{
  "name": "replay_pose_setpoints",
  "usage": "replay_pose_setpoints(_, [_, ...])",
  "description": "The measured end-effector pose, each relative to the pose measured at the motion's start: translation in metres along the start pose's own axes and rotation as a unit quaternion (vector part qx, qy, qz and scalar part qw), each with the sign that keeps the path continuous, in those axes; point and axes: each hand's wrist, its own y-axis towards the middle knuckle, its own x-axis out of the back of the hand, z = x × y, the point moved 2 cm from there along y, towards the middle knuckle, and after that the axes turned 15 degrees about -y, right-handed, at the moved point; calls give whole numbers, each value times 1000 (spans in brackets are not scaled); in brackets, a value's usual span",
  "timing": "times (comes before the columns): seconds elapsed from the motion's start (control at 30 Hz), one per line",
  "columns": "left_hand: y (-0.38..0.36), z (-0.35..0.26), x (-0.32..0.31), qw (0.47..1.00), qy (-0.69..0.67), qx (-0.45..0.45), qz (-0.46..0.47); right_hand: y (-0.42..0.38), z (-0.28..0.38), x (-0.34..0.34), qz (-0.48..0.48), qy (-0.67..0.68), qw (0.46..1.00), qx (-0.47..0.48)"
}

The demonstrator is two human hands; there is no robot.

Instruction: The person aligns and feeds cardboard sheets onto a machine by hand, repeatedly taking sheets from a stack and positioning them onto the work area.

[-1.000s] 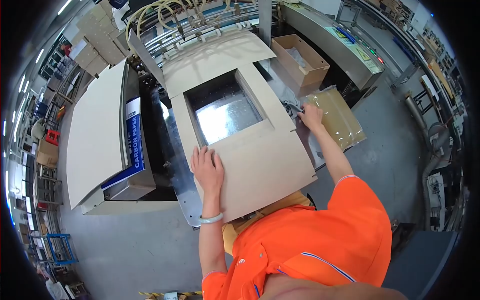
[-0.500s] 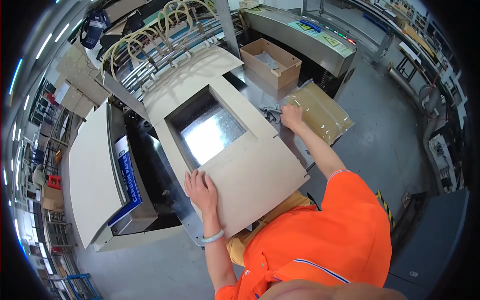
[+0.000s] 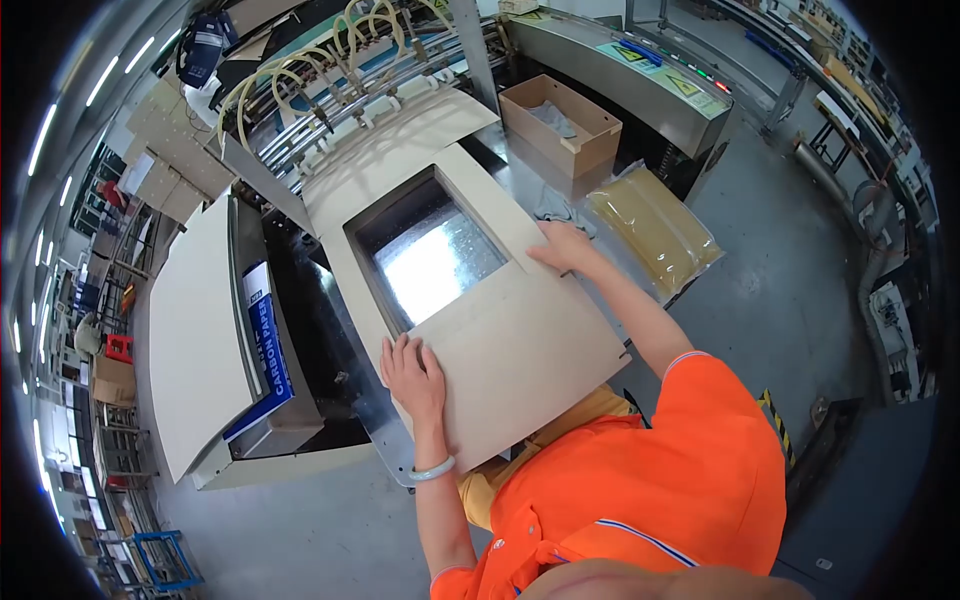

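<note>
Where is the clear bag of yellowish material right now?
In the head view, the clear bag lies at the table's right edge, just beyond the right hand and in front of the open cardboard box.

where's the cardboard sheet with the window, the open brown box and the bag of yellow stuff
cardboard sheet (image 3: 520, 340), head view, bare lower panel
open brown box (image 3: 590, 150), head view, front wall
bag of yellow stuff (image 3: 655, 228), head view, middle of the bag

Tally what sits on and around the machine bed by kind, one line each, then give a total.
Cardboard sheets with a window cut-out, under the left hand and right hand: 1
Plain sheet stacks: 1
Open cardboard boxes: 1
Clear plastic bags: 1
Blue carbon paper packs: 1
Total: 5
</note>
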Motion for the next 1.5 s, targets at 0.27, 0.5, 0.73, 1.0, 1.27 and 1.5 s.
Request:
replay_pose_setpoints(0.27, [0, 3, -1, 1000, 8, -8, -7, -3, 13, 19, -50, -72, 996, 34])
replay_pose_setpoints(0.5, [-3, 9, -6, 1000, 11, -14, -24, 12, -7, 18, 0, 104, 994, -41])
replay_pose_setpoints(0.73, [0, 9, -1, 998, 19, 4, -57, 26, -25, 3, 48, 289, 956, -24])
replay_pose_setpoints(1.0, [0, 13, -2, 997, 9, -9, -70, 25, -15, 9, 1, 163, 987, 5])
replay_pose_setpoints(1.27, [0, 13, 3, 998, -5, 2, -67, 5, 12, 5, -229, -59, 967, 95])
replay_pose_setpoints(1.5, [-1, 11, 1, 997, -15, -4, -75, 10, 2, 6, -49, 248, 966, -48])
